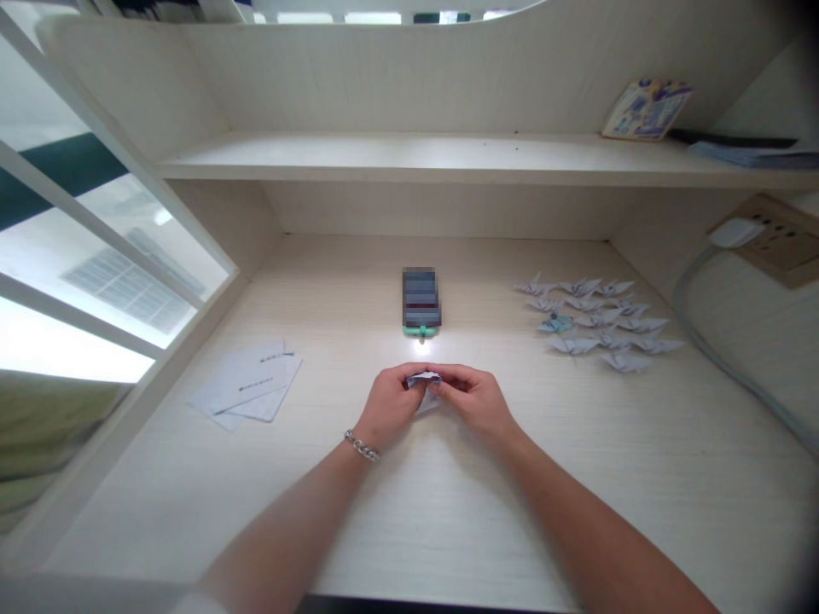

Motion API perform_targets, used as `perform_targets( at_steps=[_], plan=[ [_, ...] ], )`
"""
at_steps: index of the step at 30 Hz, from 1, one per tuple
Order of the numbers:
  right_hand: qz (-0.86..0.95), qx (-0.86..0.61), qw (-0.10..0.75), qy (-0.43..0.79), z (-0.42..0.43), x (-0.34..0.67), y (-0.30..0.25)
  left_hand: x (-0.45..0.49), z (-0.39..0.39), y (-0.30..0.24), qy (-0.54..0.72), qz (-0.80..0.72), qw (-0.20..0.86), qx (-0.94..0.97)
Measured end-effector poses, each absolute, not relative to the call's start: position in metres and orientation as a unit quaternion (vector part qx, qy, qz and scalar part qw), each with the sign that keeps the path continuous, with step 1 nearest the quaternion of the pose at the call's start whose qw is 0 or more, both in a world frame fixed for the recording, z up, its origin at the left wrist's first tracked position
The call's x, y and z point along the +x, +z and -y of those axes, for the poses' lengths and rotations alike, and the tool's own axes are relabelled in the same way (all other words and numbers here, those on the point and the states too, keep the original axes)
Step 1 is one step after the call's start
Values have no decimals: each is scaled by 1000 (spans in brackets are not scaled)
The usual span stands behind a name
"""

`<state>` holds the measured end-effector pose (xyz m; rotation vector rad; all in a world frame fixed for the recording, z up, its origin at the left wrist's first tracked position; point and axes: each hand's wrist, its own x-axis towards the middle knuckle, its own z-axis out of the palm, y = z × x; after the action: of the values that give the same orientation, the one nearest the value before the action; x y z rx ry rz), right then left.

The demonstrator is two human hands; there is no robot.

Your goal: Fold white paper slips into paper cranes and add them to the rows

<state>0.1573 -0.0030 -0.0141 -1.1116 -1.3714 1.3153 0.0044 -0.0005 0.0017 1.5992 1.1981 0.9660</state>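
My left hand (389,406) and my right hand (477,401) meet at the middle of the light wood desk (448,503), both pinching a small folded paper piece (423,385). Its lower corner shows below my fingers, and the rest is hidden by them. Straight ahead lies a phone (421,300), its screen blurred, with a green clip or plug (419,331) at its near end. Several paper origami cranes (595,320) lie in loose rows to the right. A small stack of pale paper sheets (246,385) lies to the left of my hands.
A silver chain bracelet (362,445) circles my left wrist. A shelf (448,155) spans the desk's back, holding a printed booklet (647,109). A grey cable (723,350) curves along the right side, and a glass panel (108,230) stands at the left.
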Motion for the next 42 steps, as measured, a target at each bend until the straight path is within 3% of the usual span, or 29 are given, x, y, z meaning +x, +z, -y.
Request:
perform_targets(
  at_steps=[6, 17, 28, 42],
  plan=[
    [548, -464, 451, 529, 3, 157, -12, 3, 0, -1, 382, -482, 463, 639],
    [553, -529, 449, 462, 4, 160, -10, 4, -2, -7, 388, -476, 587, 528],
    [535, -525, 451, 484, 3, 160, -8, 5, -1, -10, 405, -442, 641, 480],
    [635, -529, 428, 366, 8, 158, -6, 9, -1, -3, 413, -472, 637, 448]
  ],
)
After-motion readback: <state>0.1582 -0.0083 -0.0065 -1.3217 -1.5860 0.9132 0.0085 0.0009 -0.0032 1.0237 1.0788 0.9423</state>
